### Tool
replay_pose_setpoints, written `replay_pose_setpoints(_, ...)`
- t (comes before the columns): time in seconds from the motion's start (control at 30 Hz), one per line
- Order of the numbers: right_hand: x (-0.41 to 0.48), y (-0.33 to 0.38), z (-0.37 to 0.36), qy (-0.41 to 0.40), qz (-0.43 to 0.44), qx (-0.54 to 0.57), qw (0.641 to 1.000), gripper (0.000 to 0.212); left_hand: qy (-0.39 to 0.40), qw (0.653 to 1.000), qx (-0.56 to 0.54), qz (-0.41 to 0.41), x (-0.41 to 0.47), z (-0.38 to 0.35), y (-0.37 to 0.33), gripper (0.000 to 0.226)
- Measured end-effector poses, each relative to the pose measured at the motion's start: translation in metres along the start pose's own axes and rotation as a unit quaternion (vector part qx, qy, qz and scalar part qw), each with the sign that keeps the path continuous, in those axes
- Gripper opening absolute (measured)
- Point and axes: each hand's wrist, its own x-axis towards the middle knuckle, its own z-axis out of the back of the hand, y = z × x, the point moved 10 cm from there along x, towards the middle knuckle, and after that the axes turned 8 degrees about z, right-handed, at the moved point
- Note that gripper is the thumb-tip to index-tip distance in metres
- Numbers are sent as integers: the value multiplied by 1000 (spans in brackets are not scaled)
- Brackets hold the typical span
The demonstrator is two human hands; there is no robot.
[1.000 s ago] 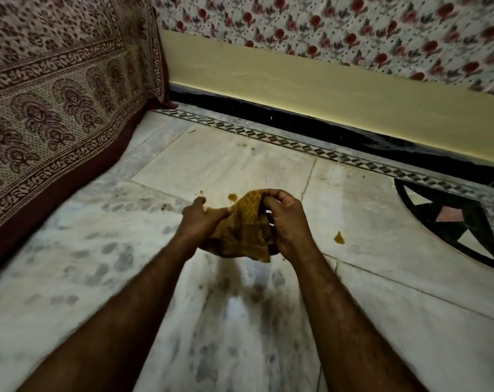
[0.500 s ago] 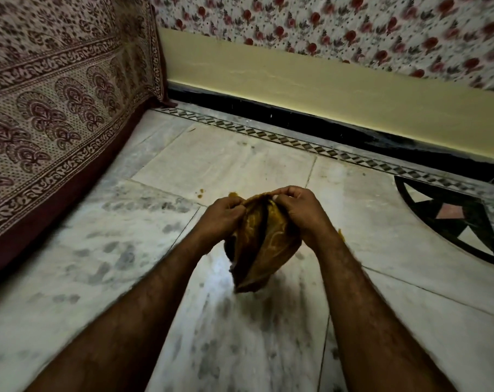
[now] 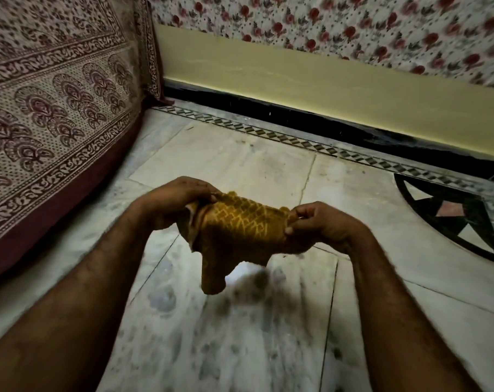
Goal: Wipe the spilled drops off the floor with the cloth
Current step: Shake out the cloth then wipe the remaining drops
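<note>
- Both hands pinch the cloth (image 3: pixel 240 227) by its upper edge and hold it stretched between them in the air above the floor (image 3: pixel 240 165)
- Left hand (image 3: pixel 173 205): grip pressed together on the cloth's left end, thumb and fingertips closed over a bunched corner; the knuckles face up and the wrist bends down toward the cloth
- Right hand (image 3: pixel 322 226): grip pinching the cloth's right end between thumb and curled fingers; the fold of fabric disappears into the palm
- Cloth: mustard yellow with a paler lattice pattern on the side facing the camera; its top runs nearly level from one hand to the other; a loose tail hangs down from the left half, its tip clear of the floor; a pale inner face shows at the left edge
- Floor: pale marble slabs with grey mottling and thin dark joints; a soft shadow lies under the hanging tail; any drops beneath the hands are hidden by the cloth and cannot be made out
- Patterned bedcover (image 3: pixel 50 108) drapes down at the left, its maroon hem reaching the floor, well apart from the hands
- Along the far side run a black-and-white inlaid border (image 3: pixel 296 142), a black skirting and a cream wall band (image 3: pixel 296 80); a floral fabric (image 3: pixel 339 26) hangs above that
- Dark geometric inlay (image 3: pixel 452 216) sits in the floor to the right of the right hand, near but not touching it
</note>
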Motion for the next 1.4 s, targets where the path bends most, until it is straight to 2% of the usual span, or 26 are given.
replay_pose_setpoints(0.07,-1,29,12,-24,75,90,993,20,45,996,-82,-12,-2,8,-9,31)
replay_pose_setpoints(0.1,-1,43,20,-44,115,172,977,24,75,983,-165,-37,-3,13,-18,41)
replay_pose_setpoints(0.17,-2,57,28,-41,162,348,922,47,158,922,-344,-85,-6,13,-31,62)
replay_pose_setpoints(0.2,-4,53,24,-24,157,400,903,59,197,896,-389,-85,-7,5,-26,77)
replay_pose_setpoints(0.27,-7,23,2,-13,93,431,897,66,221,887,-403,-32,-4,-19,10,92)
replay_pose_setpoints(0.37,-1,-27,-28,-32,14,376,926,31,211,920,-329,33,-2,-51,66,71)
replay_pose_setpoints(0.43,4,-47,-32,-77,-8,387,919,20,193,945,-260,45,-2,-62,80,53)
replay_pose_setpoints(0.47,6,-54,-30,-92,-17,393,915,20,173,951,-252,54,0,-60,84,51)
replay_pose_setpoints(0.57,8,-62,-19,-111,-25,353,929,29,110,940,-316,65,9,-40,95,57)
replay_pose_setpoints(0.67,9,-63,3,-178,-58,213,959,35,54,940,-331,70,14,-19,95,70)
replay_pose_setpoints(0.73,9,-59,19,-228,-68,154,959,30,6,940,-336,63,16,-6,91,71)
replay_pose_setpoints(0.8,10,-54,27,-258,-54,195,945,27,-13,933,-357,36,18,-1,81,62)
replay_pose_setpoints(0.87,11,-53,28,-262,-53,230,936,45,-17,928,-372,14,20,-1,75,51)
replay_pose_setpoints(0.93,9,-55,23,-237,-81,178,952,62,-32,928,-370,6,23,2,76,48)
replay_pose_setpoints(1.03,9,-48,21,-224,-79,139,961,40,-49,928,-368,-5,25,13,80,51)
replay_pose_setpoints(1.17,15,-33,32,-221,-8,185,957,38,-48,952,-301,-10,24,21,73,57)
replay_pose_setpoints(1.23,16,-26,35,-214,22,130,968,42,-58,970,-237,-8,23,21,66,59)
replay_pose_setpoints(1.3,17,-23,43,-235,20,30,971,46,-88,986,-144,-7,23,24,60,58)
replay_pose_setpoints(1.4,14,-16,55,-260,13,-96,961,43,-141,988,-50,-27,21,32,48,50)
